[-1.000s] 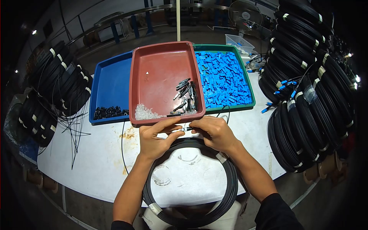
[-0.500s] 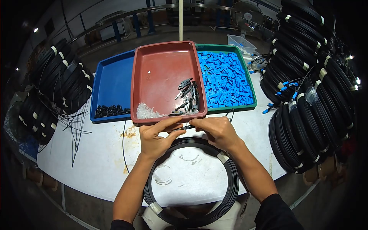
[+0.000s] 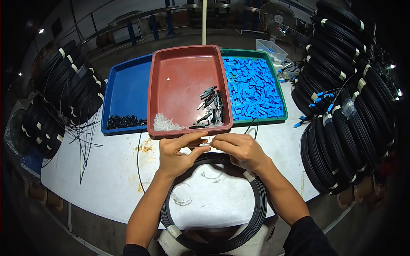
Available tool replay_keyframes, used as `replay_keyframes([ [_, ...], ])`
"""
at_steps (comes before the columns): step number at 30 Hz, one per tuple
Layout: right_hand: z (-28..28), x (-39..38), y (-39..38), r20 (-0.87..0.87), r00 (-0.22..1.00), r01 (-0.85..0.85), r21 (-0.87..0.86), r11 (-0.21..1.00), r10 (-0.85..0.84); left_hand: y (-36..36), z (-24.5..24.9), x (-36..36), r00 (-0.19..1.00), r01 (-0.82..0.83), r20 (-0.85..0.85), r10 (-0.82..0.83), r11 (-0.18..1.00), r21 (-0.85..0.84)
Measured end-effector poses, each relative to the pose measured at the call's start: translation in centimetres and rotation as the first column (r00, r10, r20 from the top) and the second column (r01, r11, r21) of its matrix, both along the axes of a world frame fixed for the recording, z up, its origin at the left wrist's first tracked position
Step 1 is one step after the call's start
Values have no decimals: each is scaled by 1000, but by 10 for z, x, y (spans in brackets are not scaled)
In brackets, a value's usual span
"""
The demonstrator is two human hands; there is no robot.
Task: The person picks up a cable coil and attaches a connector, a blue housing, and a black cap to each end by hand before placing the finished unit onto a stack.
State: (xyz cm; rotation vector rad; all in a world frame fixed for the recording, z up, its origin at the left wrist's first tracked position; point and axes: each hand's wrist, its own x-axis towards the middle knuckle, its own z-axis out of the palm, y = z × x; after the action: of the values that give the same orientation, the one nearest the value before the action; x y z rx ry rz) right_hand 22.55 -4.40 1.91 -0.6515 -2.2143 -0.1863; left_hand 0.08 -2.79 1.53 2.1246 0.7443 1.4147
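My left hand [image 3: 176, 154] is closed in a pinch over the near edge of the red tray [image 3: 154, 91]. Between its thumb and fingers is a small silvery cable connector [image 3: 205, 144], largely covered by the fingers. Close to its right end, my right hand [image 3: 242, 150] also pinches; what lies inside those fingertips is hidden. Under both wrists rests a coil of black cable [image 3: 260, 194], bound with pale tape and reaching past the table's front edge. A thin black cable loop rises behind my right hand.
Black connector pieces [image 3: 209, 100] and clear bits [image 3: 164, 123] lie in the red tray. A blue tray [image 3: 124, 87] holds small black parts; a green tray [image 3: 279, 98] holds blue connector housings. Cable coils are stacked left [image 3: 79, 87] and right [image 3: 341, 149].
The black piece that showed between my fingertips is no longer visible; a silvery part shows there now. My hands have stayed nearly in place, and the view has shifted slightly.
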Motion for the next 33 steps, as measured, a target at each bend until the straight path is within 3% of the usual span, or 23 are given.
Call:
replay_keyframes([
  [13, 4, 2, -3, -29, 999, 14, -173, 985, -19, 3, -3, 1, 992, -10, 122, 12, 1000, -17],
  [16, 5, 1, -5, -26, 999, 16, -205, 979, -22, 3, -4, -3, 998, -3, 56, 3, 1000, 0],
  [29, -14, -4, 4, -87, 995, 32, -135, 990, -44, 6, 4, -7, 998, -65, 9, 66, 990, -126],
  [32, -15, -3, 3, -59, 994, 83, -171, 982, -94, 11, 24, -28, 989, -88, 108, 104, 987, -137],
  [33, -15, -3, 3, -66, 994, 76, -164, 984, -87, 23, 20, -41, 968, -166, 185, 171, 985, -45],
])
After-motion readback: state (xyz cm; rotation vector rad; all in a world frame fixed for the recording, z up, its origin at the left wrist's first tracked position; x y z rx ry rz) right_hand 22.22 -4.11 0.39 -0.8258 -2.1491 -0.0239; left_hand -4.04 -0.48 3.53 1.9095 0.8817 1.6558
